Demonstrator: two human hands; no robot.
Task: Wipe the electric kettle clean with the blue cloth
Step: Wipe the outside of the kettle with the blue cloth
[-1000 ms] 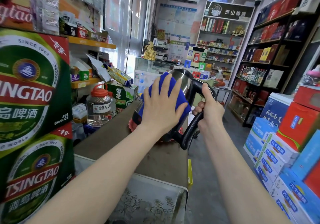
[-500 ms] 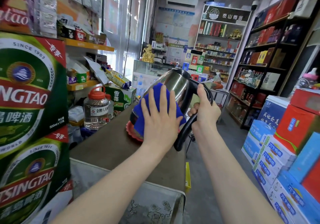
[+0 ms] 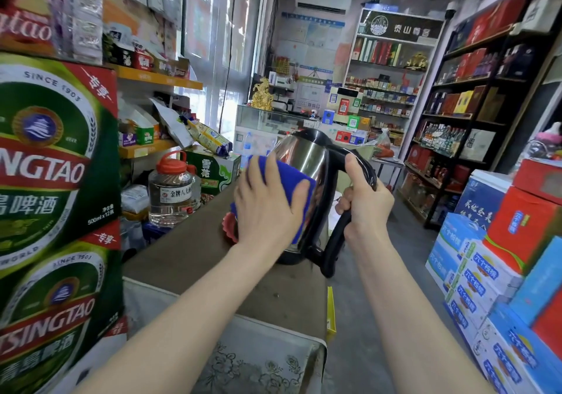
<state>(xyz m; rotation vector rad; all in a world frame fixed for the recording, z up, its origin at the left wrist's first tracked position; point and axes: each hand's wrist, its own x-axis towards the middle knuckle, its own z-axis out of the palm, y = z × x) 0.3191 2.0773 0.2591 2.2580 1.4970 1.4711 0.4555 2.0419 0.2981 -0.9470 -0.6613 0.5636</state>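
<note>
Stacked Tsingtao beer cartons (image 3: 51,180) fill the left edge. A brown counter (image 3: 194,259) carries the stainless electric kettle (image 3: 307,180), tilted, base near the counter's right edge. Right hand (image 3: 365,202) is clamped around the black kettle handle (image 3: 337,235). Left hand (image 3: 267,208) lies flat, fingers spread, pressing the blue cloth (image 3: 292,177) against the kettle's steel side. A clear jar with an orange lid (image 3: 171,192) stands left of the kettle.
</note>
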